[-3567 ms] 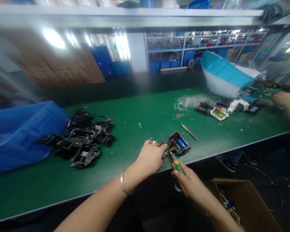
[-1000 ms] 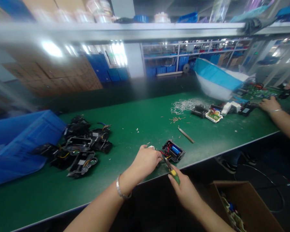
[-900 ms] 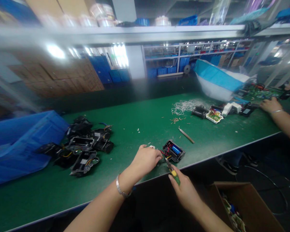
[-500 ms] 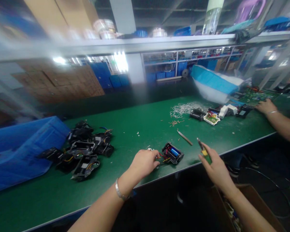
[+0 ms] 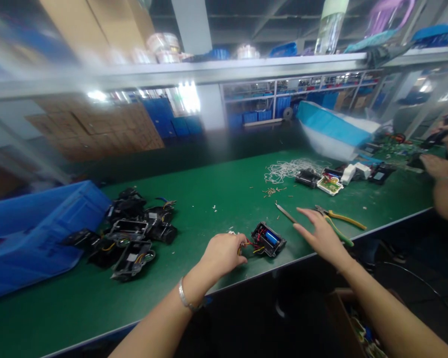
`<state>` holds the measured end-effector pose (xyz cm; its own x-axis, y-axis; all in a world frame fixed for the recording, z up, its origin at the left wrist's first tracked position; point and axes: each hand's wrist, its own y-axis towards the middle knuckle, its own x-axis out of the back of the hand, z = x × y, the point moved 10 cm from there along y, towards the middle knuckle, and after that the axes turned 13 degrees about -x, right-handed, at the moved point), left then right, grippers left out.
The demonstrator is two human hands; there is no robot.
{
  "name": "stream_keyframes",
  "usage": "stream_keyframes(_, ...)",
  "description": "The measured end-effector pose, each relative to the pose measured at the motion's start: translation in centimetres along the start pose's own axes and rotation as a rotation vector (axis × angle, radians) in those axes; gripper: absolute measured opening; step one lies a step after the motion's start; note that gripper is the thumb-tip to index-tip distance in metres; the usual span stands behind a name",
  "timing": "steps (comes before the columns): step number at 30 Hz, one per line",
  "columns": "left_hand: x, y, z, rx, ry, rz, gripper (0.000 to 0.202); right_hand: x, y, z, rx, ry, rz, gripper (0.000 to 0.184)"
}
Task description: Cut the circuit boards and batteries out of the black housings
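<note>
My left hand is closed in a pinch on red and yellow wires; its fingertips partly hide them. These wires run into an open black plastic housing with a blue cylindrical cell inside. My right hand is open, thumb and fingers apart, with nothing in it. Its fingertips are close to the end of a slim pen-like tool on the bench. Beyond that hand lie cutting pliers, their yellow and green handles spread apart.
Several black housings are heaped beside a blue crate at left. Small screws, white string and a white-framed circuit board lie farther back on the green bench. At right is another person's hand.
My right hand has let go of the pliers, which now lie on the bench, and has moved left toward the pen-like tool. My left hand keeps its pinch. The other person's hand shifted right.
</note>
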<state>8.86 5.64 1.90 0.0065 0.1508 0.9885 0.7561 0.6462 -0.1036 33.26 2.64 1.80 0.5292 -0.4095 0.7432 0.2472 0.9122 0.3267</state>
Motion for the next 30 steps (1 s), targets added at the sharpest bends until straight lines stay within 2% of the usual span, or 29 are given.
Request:
stream_keyframes(3, 0.0, 0.0, 0.0, 0.005, -0.016, 0.000, 0.042, -3.4, -2.4, 5.5, 0.041, 0.214, 0.231, 0.063)
stream_keyframes(6, 0.2, -0.3, -0.2, 0.004, -0.037, -0.016, 0.045, -6.0, -4.1, 7.7, 0.052, 0.240, 0.267, 0.084)
stream_keyframes(11, 0.3, -1.1, 0.6, -0.046, -0.169, -0.043, 0.061, -6.9, -4.4, 6.2, 0.012, 0.295, 0.096, 0.065)
stream_keyframes(15, 0.0, -1.9, 2.5, -0.075, -0.390, -0.057, 0.069, -6.9, -4.2, 5.5, -0.002, 0.286, 0.050, 0.063)
stream_keyframes(19, -0.3, -2.7, 5.0, 0.034, -0.517, -0.083, 0.067, -6.8, -4.8, 6.8, 0.056, 0.264, 0.112, 0.069)
stream_keyframes(23, -0.1, -2.9, 5.5, 0.040, -0.492, -0.137, 0.082, -5.7, -5.0, 6.9, 0.071, 0.261, 0.259, 0.076)
stream_keyframes(25, -0.5, -2.8, 5.6, 0.069, -0.435, -0.142, 0.090, -4.2, -3.8, 5.3, 0.015, 0.250, 0.198, 0.069)
stream_keyframes(27, -1.3, -2.7, 5.9, 0.128, -0.373, -0.112, 0.095, -2.4, -1.7, 2.8, -0.069, 0.190, 0.039, 0.055)
stream_keyframes(28, -1.9, -2.7, 6.1, 0.161, -0.341, -0.084, 0.097, -2.0, -0.5, 1.6, -0.110, 0.131, -0.037, 0.047)
stream_keyframes(30, -2.9, -2.5, 6.5, 0.214, -0.280, -0.020, 0.100, -2.3, 1.7, -0.3, -0.161, -0.017, -0.109, 0.038)
